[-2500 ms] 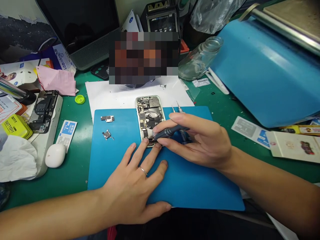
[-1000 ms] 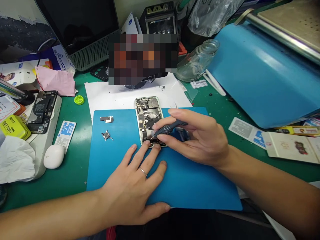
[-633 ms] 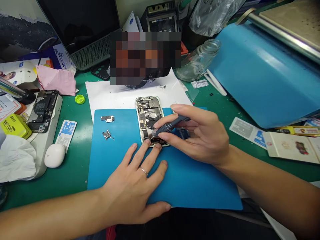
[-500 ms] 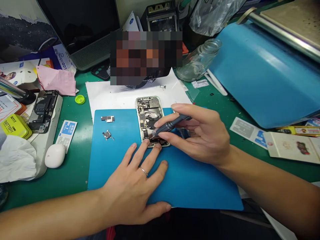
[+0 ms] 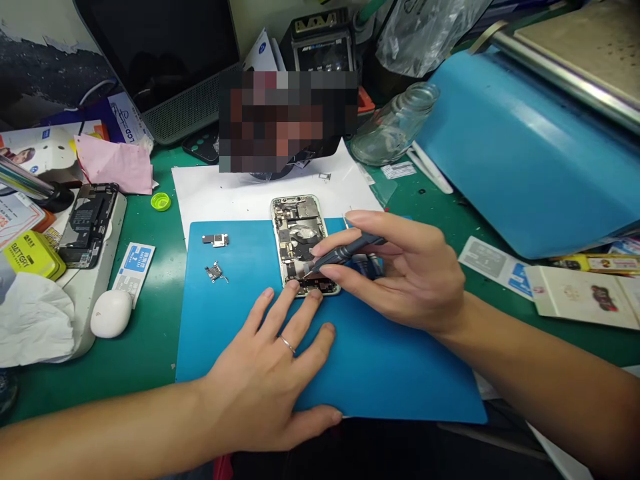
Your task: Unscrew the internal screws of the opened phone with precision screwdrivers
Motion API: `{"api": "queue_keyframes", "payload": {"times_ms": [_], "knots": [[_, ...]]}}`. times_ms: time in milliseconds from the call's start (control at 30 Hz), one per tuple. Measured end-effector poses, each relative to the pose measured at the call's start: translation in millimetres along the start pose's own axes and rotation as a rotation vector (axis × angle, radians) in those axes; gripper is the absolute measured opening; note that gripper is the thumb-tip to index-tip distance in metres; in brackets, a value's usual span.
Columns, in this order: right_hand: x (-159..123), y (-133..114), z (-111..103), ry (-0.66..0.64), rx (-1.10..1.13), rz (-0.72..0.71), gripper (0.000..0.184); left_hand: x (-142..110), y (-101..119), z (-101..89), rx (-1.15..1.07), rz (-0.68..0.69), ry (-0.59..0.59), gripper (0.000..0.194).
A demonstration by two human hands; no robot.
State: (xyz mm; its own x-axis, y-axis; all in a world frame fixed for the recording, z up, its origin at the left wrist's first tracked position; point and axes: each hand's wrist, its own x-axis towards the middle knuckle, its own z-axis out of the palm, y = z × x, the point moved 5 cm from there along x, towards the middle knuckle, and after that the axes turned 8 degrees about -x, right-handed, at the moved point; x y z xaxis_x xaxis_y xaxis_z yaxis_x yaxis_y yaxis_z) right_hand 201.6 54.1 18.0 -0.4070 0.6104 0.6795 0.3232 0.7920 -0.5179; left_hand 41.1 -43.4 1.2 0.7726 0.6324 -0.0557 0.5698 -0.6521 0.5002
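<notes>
An opened phone [image 5: 299, 233] with its insides exposed lies on a blue mat [image 5: 380, 373]. My left hand [image 5: 273, 373] lies flat on the mat with fingers spread, two fingertips touching the phone's near end. My right hand [image 5: 407, 277] pinches a dark screwdriver [image 5: 345, 252], whose tip rests on the lower part of the phone. Two small metal parts [image 5: 215, 239] [image 5: 215, 271] sit on the mat's left side.
A white sheet [image 5: 225, 193] lies behind the mat. At left are a white mouse [image 5: 111, 313], another opened phone [image 5: 89, 223], a yellow box [image 5: 31, 253] and a green cap [image 5: 160, 201]. A glass jar [image 5: 395, 127] and a large blue machine cover [image 5: 525, 147] stand at right.
The screwdriver tip has shifted slightly up the phone from its near end. My left hand has stayed flat on the mat.
</notes>
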Motion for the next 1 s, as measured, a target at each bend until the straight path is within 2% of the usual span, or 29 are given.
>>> {"api": "queue_keyframes", "payload": {"times_ms": [333,500,600,667,733,800,900,1000], "knots": [[2,6,-5,0.109,0.01,0.056,0.081,0,-1,1.1,-0.032,0.018,0.018,0.077],[5,14,-7,0.118,-0.009,0.007,0.078,-1,-3,2.0,-0.031,0.011,0.038,0.077],[11,6,-13,0.134,-0.061,-0.019,0.078,-2,-2,2.6,-0.028,0.026,0.048,0.077],[19,-6,-12,0.083,-0.105,-0.009,0.077,-2,-1,2.4,-0.019,0.043,0.06,0.078],[30,-20,-5,-0.048,-0.149,-0.01,0.076,-3,0,2.1,-0.008,0.054,0.067,0.079],[41,-31,2,-0.12,-0.216,-0.051,0.073,-3,0,2.1,0.003,0.048,0.06,0.079],[46,-35,11,-0.093,-0.305,-0.142,0.073,-2,-1,2.1,0.014,0.019,0.043,0.077],[37,-22,16,-0.047,-0.331,-0.161,0.078,-3,-1,1.2,0.012,-0.012,0.056,0.078]]}}
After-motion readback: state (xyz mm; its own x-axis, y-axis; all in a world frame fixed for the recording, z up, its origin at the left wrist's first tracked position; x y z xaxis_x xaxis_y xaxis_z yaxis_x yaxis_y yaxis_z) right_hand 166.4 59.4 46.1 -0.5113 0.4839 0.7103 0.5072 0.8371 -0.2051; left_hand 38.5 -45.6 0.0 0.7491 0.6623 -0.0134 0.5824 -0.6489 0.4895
